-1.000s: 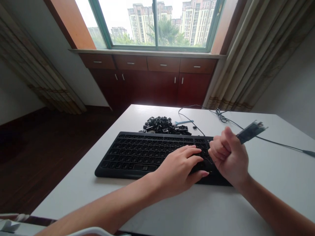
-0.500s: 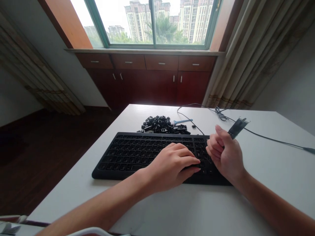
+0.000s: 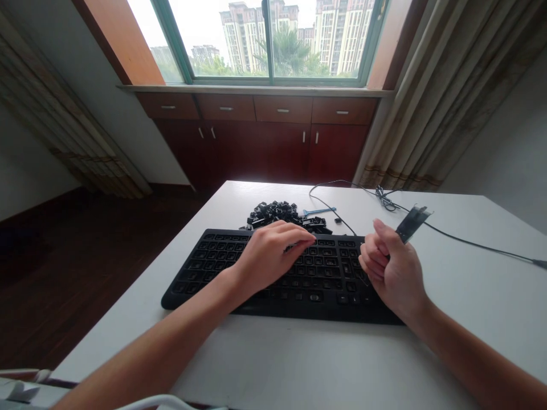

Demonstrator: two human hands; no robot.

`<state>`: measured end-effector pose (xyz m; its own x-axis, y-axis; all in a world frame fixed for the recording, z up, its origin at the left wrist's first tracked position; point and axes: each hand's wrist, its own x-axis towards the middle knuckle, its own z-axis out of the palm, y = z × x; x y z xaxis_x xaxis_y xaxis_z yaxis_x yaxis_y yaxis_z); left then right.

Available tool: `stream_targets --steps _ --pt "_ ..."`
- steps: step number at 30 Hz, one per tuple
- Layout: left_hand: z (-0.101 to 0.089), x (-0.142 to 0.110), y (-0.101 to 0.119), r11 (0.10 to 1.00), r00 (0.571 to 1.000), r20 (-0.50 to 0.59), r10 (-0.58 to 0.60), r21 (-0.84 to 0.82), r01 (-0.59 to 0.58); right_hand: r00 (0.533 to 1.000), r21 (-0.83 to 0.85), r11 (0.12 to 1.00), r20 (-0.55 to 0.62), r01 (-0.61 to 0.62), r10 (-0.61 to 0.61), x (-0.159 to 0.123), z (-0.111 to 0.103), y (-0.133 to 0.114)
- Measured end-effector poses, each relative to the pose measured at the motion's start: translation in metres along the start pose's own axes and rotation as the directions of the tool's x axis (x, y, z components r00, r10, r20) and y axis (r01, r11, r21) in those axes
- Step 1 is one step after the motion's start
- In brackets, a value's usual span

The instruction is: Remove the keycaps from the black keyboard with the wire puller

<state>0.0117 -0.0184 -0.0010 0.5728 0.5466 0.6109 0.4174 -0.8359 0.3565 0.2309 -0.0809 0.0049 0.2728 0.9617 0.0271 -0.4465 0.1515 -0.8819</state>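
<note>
A black keyboard (image 3: 325,312) lies across the white table, most of its key positions showing bare sockets, with a few keycaps along its lower right. My left hand (image 3: 276,250) is over the middle of the keyboard, thumb and fingertips pinched together near the top row; whatever is between them is hidden. At the keyboard's right end, my right hand (image 3: 395,265) is closed in a fist around a dark keycap puller (image 3: 412,223), whose flat end sticks up past the thumb. Behind the keyboard is a heap of loose black keycaps (image 3: 273,213), partly covered by my left hand.
A thin blue tool (image 3: 319,211) lies beside the heap, with a single keycap (image 3: 338,220) to its right. The keyboard's black cable (image 3: 461,239) runs over the right side of the table (image 3: 482,285), with a bundled knot (image 3: 384,198) at the back.
My left hand has moved from the keyboard's lower right up and left toward the heap, and its fingers have closed into a pinch. My right hand holds the keycap puller almost still.
</note>
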Motion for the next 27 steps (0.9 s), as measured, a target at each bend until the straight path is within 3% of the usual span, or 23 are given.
stream_targets --steps 7,14,18,21,24,27 --pt "-0.025 -0.003 -0.052 0.908 0.975 -0.005 -0.223 0.362 0.210 1.000 -0.018 1.000 0.012 -0.018 0.018 -0.001 0.000 -0.002" --pt "-0.033 -0.003 -0.054 0.809 0.948 -0.030 -0.318 0.512 0.288 1.000 -0.031 0.999 0.017 -0.012 0.012 0.000 -0.001 -0.002" --pt "-0.033 0.000 -0.048 0.799 0.951 -0.055 -0.305 0.529 0.287 0.999 -0.036 0.999 0.037 -0.011 0.012 0.000 -0.002 -0.003" --pt "-0.029 0.002 -0.037 0.843 0.966 -0.056 -0.252 0.478 0.247 0.999 -0.033 0.999 0.042 -0.015 0.016 0.000 -0.002 -0.004" --pt "-0.019 0.003 -0.017 0.938 0.995 0.022 -0.101 0.335 0.088 0.999 -0.037 0.999 0.050 -0.016 0.018 -0.001 -0.001 -0.004" --pt "-0.007 0.002 0.012 0.981 0.991 0.110 0.079 0.168 -0.097 0.998 -0.036 0.999 0.062 -0.030 0.032 -0.002 0.000 -0.005"
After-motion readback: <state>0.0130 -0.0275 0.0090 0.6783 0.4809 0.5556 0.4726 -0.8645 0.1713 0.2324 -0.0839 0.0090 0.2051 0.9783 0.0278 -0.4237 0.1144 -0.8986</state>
